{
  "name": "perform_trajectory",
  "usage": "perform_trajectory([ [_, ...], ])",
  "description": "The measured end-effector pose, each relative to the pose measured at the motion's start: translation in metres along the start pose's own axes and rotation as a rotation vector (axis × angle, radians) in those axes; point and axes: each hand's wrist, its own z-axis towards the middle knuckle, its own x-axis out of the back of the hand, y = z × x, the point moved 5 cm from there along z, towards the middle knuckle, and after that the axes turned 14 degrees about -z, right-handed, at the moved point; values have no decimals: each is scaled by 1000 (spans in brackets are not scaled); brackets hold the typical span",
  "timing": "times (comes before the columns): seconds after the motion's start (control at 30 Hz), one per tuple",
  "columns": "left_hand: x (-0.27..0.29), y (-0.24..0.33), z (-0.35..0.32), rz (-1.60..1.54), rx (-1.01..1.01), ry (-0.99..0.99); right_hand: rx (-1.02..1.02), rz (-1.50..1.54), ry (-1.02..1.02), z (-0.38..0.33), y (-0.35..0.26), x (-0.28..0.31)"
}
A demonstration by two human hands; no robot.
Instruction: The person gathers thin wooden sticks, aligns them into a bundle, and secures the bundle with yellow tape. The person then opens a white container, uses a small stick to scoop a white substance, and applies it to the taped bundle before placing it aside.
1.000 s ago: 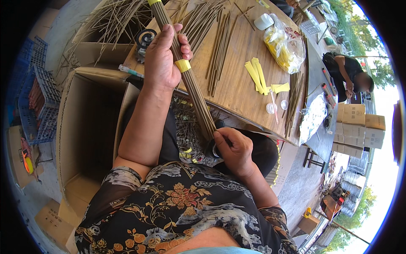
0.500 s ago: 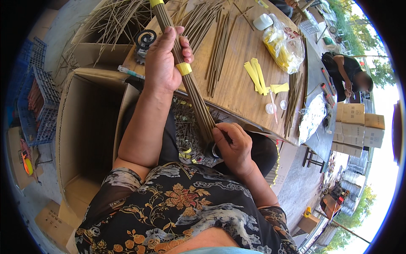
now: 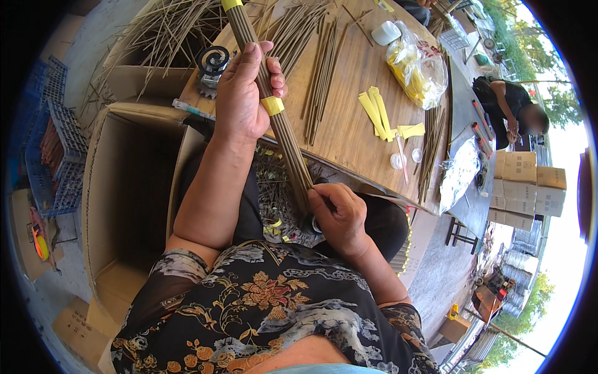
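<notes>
A long bundle of thin brown incense sticks (image 3: 291, 144) slants from the table's near edge down toward my lap. Two yellow paper bands go round it, one at its upper end and one just below my left hand (image 3: 244, 93). That hand is closed round the upper part of the bundle, thumb along its side. At the lower end, my right hand (image 3: 341, 215) is closed, thumb and bent forefinger pinching the stick ends. Loose yellow paper strips (image 3: 376, 112) lie on the wooden table (image 3: 349, 144) beyond, beside rows of similar sticks (image 3: 324, 78).
An open cardboard box (image 3: 134, 187) stands at my left, with blue crates (image 3: 65, 146) past it. A black coil on a tape dispenser (image 3: 213, 62) sits at the table's left edge. A plastic bag of yellow strips (image 3: 418, 65) lies farther back. Another person (image 3: 507, 112) works at right near stacked cartons (image 3: 520, 181).
My right hand has shifted slightly left along the stick ends. The bundle's banded middle has moved slightly down and right; my left hand keeps its grip.
</notes>
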Motion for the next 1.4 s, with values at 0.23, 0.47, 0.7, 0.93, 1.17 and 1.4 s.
perform_trajectory([
  [0.23,1,2,0,11,3,13,-100,19,-20,3,3,-1],
  [0.47,1,-2,-1,4,32,-14,-101,39,-6,8,6,-4],
  [0.7,3,-1,0,-15,38,2,-51,7,10,9,2,0],
  [0.93,1,-2,-2,3,35,-8,-92,37,-10,8,3,-2],
  [1.17,0,-5,-4,14,45,-6,-16,17,37,11,0,-1],
  [1.4,1,-3,-2,19,28,-8,-2,4,70,14,-1,-4],
])
